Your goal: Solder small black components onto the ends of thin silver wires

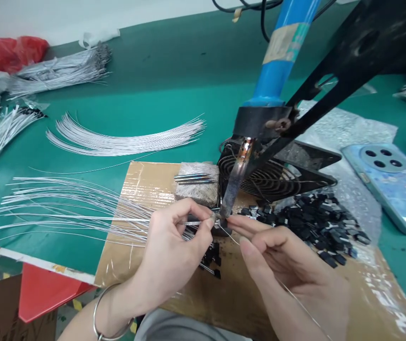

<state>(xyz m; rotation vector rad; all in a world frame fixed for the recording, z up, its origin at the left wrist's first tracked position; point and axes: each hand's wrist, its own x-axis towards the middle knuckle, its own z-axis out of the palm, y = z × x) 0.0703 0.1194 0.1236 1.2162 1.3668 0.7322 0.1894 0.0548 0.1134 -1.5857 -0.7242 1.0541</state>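
My left hand [174, 251] is closed, with thumb and fingertips pinching a white wire [118, 218] whose end reaches under the iron's tip. A blue-handled soldering iron [272, 71] slants down in a black bracket, its grey tip [232, 192] between my two hands. My right hand [291, 274] pinches thin solder wire [302, 305], which runs from the tip across the palm. Whatever small part sits right at the tip is mostly hidden by my fingers. Beneath my left hand lie several white wires [82, 196] with black connectors [215, 258] at their ends.
A black fan [274, 173] stands behind the iron, next to a greyish block [196, 189]. Loose black connectors [316, 227] are heaped on the cardboard [132, 189]. A blue phone [391, 184] lies at right. Behind, a wire bundle [128, 139] rests on the green mat [174, 90].
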